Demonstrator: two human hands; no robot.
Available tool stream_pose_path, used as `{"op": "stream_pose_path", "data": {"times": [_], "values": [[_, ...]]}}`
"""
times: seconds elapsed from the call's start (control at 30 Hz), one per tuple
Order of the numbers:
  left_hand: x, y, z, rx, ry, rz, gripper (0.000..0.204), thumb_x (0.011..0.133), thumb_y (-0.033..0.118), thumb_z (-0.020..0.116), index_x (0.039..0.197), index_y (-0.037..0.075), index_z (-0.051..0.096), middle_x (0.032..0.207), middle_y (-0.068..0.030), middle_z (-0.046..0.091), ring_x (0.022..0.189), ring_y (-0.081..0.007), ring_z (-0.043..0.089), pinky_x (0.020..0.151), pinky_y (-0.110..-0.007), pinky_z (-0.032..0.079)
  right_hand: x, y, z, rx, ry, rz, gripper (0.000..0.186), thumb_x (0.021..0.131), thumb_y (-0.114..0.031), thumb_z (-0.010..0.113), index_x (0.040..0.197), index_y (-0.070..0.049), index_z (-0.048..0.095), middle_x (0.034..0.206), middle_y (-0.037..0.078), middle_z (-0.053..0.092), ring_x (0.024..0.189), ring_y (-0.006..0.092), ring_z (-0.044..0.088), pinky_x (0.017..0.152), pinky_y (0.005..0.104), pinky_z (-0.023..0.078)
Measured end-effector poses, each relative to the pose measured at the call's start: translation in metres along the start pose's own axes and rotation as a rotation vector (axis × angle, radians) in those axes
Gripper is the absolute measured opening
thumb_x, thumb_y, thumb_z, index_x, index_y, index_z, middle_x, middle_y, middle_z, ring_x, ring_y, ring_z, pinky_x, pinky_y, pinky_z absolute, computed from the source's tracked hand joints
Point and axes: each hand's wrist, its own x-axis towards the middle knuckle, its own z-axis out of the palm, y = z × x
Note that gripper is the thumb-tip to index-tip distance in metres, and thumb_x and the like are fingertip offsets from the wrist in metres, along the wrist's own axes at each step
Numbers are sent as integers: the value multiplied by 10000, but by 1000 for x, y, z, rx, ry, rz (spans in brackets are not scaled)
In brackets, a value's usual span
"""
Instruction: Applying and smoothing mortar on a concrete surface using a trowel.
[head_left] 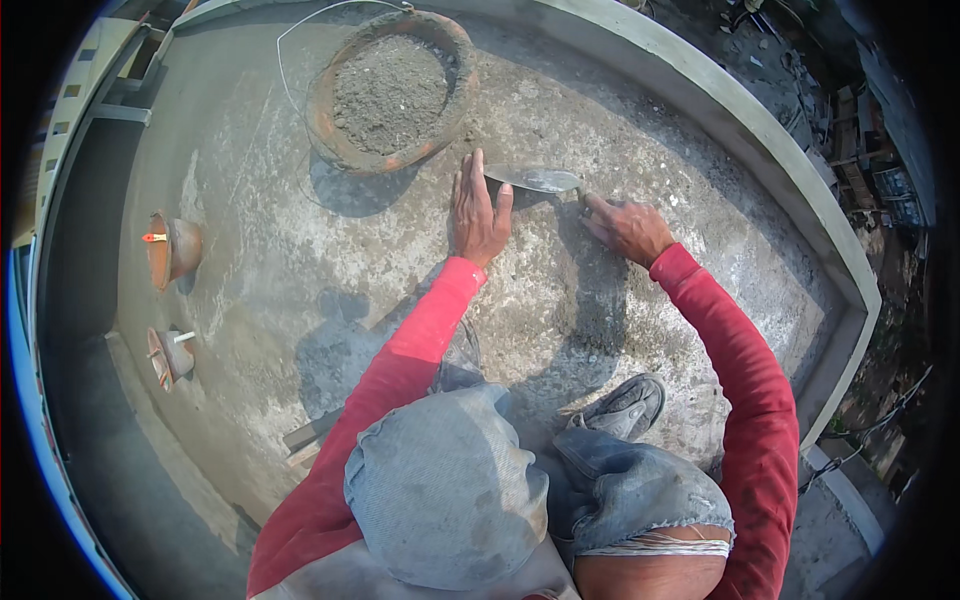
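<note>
My right hand is closed around the handle of a pointed metal trowel. The trowel's blade is level and points left, a little above the rough concrete floor. My left hand is open, its fingers stretched out and thumb apart. Its fingertips are by the trowel's tip; whether they touch it cannot be told. Just beyond my left hand stands a round orange basin with a mortar-smeared rim. Grey mortar is heaped inside it, and a thin wire handle loops out on the left.
A low plastered wall curves along the far and right sides, with rubble beyond it. Off to the left are two small orange pots: one pot with a brush, another pot with a white-handled tool. My shoe rests on the floor.
</note>
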Motion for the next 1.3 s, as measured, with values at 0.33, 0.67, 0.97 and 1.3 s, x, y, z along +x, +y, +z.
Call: {"op": "stream_pose_path", "data": {"times": [0.33,0.67,0.97,1.3], "values": [[13,7,-4,-58,-174,221,644,1066,471,387,1565,65,363,1579,-181,428,1518,-375,306,1254,-545,179,-76,86,-29,-42,260,479,431,1013,-471,573,1296,-146,567,853,184,732,778,379,722,665,498,566],[-44,68,18,-404,-553,211,698,1065,547,351,1557,53,384,1594,-213,394,1529,-358,286,1261,-499,192,-167,9,-23,137,-118,249,370,992,-391,632,1227,-109,582,859,222,715,720,438,689,652,525,543],[-27,62,27,-150,-212,92,661,1070,505,357,1559,60,370,1605,-190,375,1523,-369,289,1263,-524,183,-171,-66,18,325,296,710,308,1003,-302,625,1162,-51,548,744,258,671,672,477,649,606,556,492],[-62,92,43,-320,-308,128,695,1081,511,309,1557,6,357,1591,-214,394,1516,-392,301,1251,-515,193,-176,-81,-8,1548,352,1092,344,1080,-425,478,968,-101,471,641,14,512,467,115,530,384,295,450]]}}
